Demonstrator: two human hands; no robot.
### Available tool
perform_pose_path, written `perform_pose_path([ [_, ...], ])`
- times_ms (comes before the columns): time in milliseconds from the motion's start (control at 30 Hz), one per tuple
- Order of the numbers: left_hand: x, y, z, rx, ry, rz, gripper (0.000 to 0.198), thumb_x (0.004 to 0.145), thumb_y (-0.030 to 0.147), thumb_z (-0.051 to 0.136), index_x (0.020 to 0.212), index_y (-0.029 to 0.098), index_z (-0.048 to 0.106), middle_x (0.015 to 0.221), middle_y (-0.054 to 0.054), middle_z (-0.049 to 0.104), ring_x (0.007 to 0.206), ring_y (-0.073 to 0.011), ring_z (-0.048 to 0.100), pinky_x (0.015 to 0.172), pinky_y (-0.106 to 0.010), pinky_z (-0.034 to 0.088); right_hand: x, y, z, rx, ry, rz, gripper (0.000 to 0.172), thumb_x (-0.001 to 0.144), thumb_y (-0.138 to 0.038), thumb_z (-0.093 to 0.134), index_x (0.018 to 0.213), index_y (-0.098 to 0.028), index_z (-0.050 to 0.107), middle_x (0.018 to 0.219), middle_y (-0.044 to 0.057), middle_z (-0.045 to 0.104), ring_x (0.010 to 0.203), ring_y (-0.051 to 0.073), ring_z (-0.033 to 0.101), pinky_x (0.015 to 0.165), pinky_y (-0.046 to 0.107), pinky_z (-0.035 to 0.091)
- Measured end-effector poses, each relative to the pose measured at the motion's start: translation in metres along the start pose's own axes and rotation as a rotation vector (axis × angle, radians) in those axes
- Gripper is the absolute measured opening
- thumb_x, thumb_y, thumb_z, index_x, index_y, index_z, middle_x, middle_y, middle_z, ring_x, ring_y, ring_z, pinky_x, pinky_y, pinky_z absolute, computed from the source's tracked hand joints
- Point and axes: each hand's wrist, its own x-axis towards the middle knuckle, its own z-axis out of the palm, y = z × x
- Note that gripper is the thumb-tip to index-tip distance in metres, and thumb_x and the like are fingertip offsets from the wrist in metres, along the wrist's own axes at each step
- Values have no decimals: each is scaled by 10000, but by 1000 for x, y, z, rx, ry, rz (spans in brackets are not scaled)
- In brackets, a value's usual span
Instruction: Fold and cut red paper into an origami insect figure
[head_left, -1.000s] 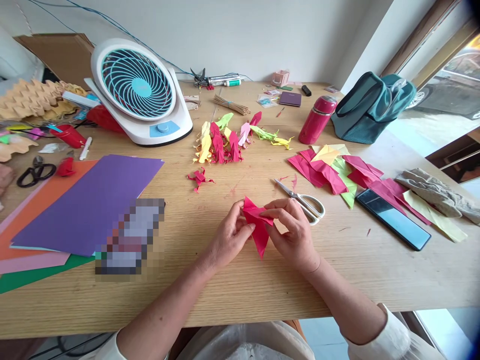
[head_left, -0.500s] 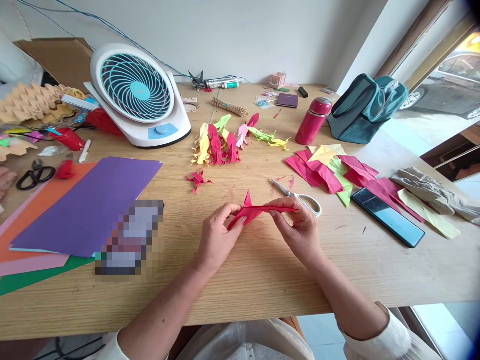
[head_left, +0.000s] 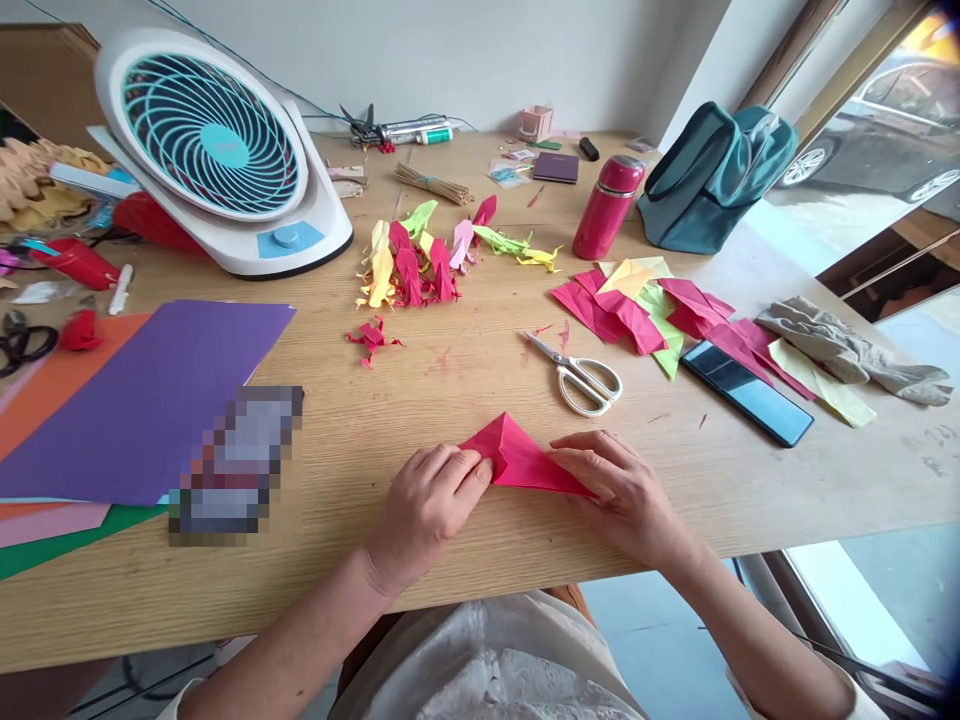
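A folded red paper piece (head_left: 519,458) lies flat on the wooden table (head_left: 465,560) near its front edge. My left hand (head_left: 424,510) pinches its left corner with thumb and fingers closed on it. My right hand (head_left: 626,490) presses on its right side, fingers curled over the paper's edge. White-handled scissors (head_left: 581,375) lie just behind the paper. A small red folded figure (head_left: 371,338) sits alone further back on the left.
Several folded paper figures (head_left: 420,265) lie mid-table. Red and yellow paper squares (head_left: 637,305) and a phone (head_left: 746,390) are to the right. A white fan (head_left: 214,150), purple sheets (head_left: 142,395), a red bottle (head_left: 606,205) and a teal bag (head_left: 709,175) stand around.
The red paper was held up in the air between both hands; now it is laid flat on the table and both hands press it down. The view has tilted downward.
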Motion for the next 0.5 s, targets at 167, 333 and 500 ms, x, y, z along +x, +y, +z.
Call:
perform_pose_path([
  [167, -1, 5, -3, 19, 4, -5, 162, 937, 59, 578, 1054, 126, 668, 897, -56, 719, 818, -192, 614, 747, -342, 451, -1, -22, 2, -308, 82, -104, 249, 939, -91, 572, 1158, -194, 630, 1122, 105, 716, 910, 231, 623, 766, 397, 430],
  [333, 7, 9, -19, -36, 37, -8, 200, 960, 80, 550, 1117, 138, 660, 972, -69, 753, 915, -209, 652, 790, -359, 449, 7, -49, 1, -367, 74, -110, 246, 967, -111, 547, 1192, -183, 615, 1017, 85, 736, 815, 210, 604, 717, 388, 379],
  [500, 17, 17, -45, -127, -12, -61, 226, 974, 102, 535, 1148, 159, 669, 985, -50, 758, 908, -194, 664, 802, -363, 449, 18, -73, -11, -218, 62, -63, 212, 960, -80, 529, 1119, -176, 632, 889, 56, 713, 718, 175, 578, 650, 365, 362],
])
